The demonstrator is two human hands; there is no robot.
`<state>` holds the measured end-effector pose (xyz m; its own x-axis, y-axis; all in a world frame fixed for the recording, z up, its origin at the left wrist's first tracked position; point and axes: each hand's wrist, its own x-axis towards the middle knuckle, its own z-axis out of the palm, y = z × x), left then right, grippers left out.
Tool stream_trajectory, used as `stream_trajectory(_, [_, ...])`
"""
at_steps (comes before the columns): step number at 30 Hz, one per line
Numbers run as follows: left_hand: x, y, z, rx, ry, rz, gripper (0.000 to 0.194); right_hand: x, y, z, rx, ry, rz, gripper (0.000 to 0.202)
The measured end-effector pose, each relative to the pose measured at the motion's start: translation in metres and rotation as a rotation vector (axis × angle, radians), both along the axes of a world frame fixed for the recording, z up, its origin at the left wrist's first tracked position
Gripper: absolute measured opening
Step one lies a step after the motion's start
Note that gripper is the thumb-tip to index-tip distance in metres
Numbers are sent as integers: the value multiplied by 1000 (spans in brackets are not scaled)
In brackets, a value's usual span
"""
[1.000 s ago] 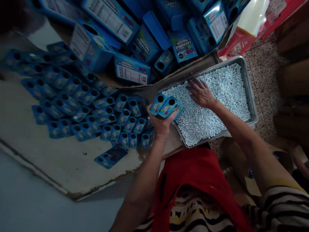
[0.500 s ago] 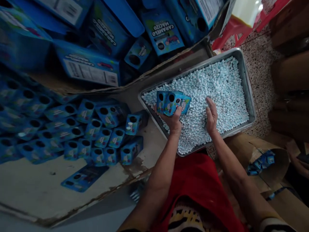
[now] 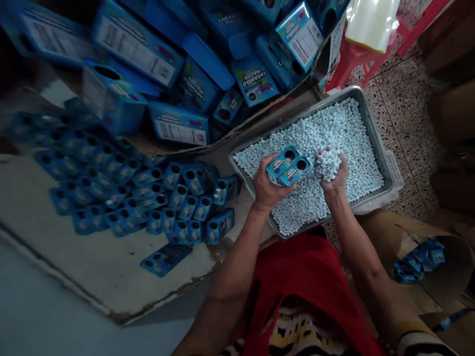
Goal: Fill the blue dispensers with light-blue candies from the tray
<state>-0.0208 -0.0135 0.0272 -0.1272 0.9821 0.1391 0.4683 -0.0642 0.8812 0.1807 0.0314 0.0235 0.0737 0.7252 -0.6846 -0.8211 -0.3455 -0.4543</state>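
My left hand (image 3: 270,190) is wrapped round two small blue candy boxes (image 3: 288,165) held side by side, their round dark holes facing up. Cupped palm up, my right hand (image 3: 338,179) carries a heaped handful of small white and pale blue candies (image 3: 328,164). Both hands are over a metal tray (image 3: 379,133) filled with the same loose candies, and the handful is just right of the boxes. Many more small blue boxes (image 3: 181,198) stand in packed rows on the table to the left, and one pair (image 3: 166,259) lies on its side near the front.
A cardboard carton (image 3: 237,129) full of larger blue display boxes stands at the back, against the tray's far side. A red stool (image 3: 365,59) is behind the tray. On the right, a paper sack (image 3: 374,232) holds blue packets. The table's chipped edge (image 3: 148,314) runs along the front left.
My right hand has scooped up a handful of candies and turned palm up. My left hand has tipped the boxes so their holes face upward. The view has shifted.
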Motion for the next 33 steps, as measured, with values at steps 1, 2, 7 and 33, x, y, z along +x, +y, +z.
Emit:
stream_trajectory(1, [-8,0,1,-16,39,-46,84,-1,1,13,34,17,1,27])
stream_trajectory(2, [-14,0,1,-31,70,-85,85,-3,2,26,73,29,5,28])
stream_trajectory(7, [-16,-2,3,-92,145,-221,86,-22,2,73,246,-129,120,29])
stream_trajectory(33, [-41,8,-5,87,151,-311,85,-57,-18,92,417,-477,364,54])
